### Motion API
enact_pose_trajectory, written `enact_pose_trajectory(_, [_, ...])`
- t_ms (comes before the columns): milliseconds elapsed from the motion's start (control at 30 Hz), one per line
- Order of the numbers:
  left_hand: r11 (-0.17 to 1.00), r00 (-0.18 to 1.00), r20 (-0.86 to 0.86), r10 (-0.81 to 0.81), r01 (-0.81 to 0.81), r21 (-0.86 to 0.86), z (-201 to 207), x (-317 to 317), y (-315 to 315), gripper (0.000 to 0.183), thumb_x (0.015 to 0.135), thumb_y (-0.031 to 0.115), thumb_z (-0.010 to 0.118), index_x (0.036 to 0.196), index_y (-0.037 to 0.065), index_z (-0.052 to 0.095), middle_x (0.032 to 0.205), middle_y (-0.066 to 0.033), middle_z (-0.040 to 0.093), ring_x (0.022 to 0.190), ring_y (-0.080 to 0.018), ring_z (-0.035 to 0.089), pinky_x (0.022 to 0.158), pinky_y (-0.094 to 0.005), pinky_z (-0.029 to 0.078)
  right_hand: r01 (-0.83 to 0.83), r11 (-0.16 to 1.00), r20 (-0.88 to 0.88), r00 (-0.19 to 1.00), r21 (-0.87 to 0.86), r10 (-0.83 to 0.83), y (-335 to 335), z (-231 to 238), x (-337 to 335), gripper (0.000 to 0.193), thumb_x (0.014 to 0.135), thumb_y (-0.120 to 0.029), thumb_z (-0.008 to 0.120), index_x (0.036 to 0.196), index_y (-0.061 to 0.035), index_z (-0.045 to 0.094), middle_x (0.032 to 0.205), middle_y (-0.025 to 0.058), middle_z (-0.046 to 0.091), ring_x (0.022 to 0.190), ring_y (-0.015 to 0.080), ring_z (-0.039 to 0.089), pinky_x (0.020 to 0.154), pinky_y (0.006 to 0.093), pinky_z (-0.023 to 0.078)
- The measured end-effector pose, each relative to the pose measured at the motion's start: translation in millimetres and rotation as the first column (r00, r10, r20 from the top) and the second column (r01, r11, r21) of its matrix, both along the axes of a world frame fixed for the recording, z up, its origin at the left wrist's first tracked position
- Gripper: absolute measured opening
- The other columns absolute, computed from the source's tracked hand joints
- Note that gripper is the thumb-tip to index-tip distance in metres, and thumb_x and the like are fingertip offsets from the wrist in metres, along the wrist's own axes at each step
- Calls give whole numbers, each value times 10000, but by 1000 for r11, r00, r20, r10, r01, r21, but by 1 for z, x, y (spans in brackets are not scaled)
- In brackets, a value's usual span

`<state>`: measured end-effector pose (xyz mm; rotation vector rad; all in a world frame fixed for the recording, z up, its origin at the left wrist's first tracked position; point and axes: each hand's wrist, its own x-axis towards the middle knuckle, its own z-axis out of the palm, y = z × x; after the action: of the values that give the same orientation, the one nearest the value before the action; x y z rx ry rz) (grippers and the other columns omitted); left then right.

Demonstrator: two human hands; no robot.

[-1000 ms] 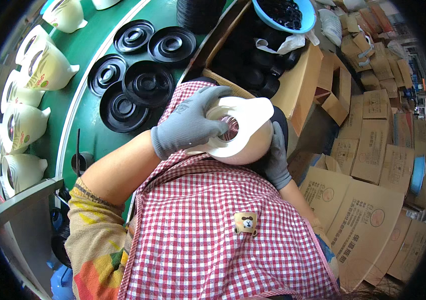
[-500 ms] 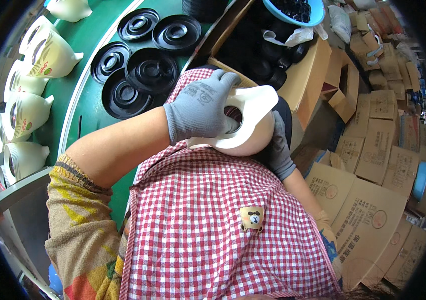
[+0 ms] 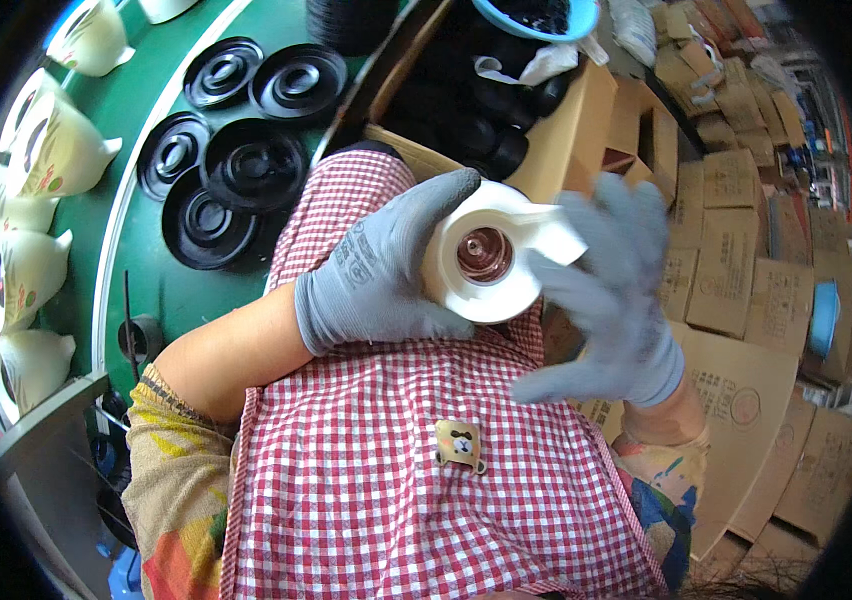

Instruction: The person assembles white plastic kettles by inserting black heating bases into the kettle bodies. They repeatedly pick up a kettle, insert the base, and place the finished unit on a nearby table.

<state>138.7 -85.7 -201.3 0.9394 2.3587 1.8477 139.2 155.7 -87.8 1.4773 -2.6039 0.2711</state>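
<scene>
A white jug [image 3: 518, 218] with a pointed spout stands over my lap, its round mouth facing up. Inside the mouth shows a shiny, reddish-brown interior with a small nub in the middle. My left hand [image 3: 381, 268], in a grey glove, wraps round the jug's left side, thumb at the far side and fingers at the near side. On the spout side is my right hand [image 3: 618, 300], also in a grey glove. Its fingers are spread and partly blurred, with nothing in them; whether they touch the spout I cannot tell.
Several black round ridged discs [image 3: 256, 165] lie on the green table [image 3: 171, 290] at left. Several pale jugs [image 3: 61, 150] line its far left side. An open carton [image 3: 571, 130] of black parts stands ahead, a blue basin [image 3: 536, 30] behind it. Stacked cartons [image 3: 726, 240] fill the right.
My left hand has shifted from the jug's mouth to its side. My right hand has come away from behind the jug and spread open. The jug now stands more upright, its spout pointing right.
</scene>
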Motion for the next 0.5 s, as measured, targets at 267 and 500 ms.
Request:
enact_pose_trajectory(267, [997,981,-178,73,-76,-8,2,-1,23,1187,545,320,932,1456,-16,248,1329,-237,476,1211,-373,523,1046,-418,430,56,952,74,994,300,-82,-16,-18,-12,385,598,-446,783,786,-113,735,1439,84,433,1396,326,285,1129,633,144])
enact_pose_trajectory(500, [996,978,-194,75,-81,-24,-2,-2,24,1159,557,332,922,1446,-22,270,1354,-242,461,1240,-373,506,1055,-428,425,20,949,119,991,314,-60,-15,-22,-18,353,602,-429,778,788,-131,750,1389,83,465,1386,317,299,1122,636,193])
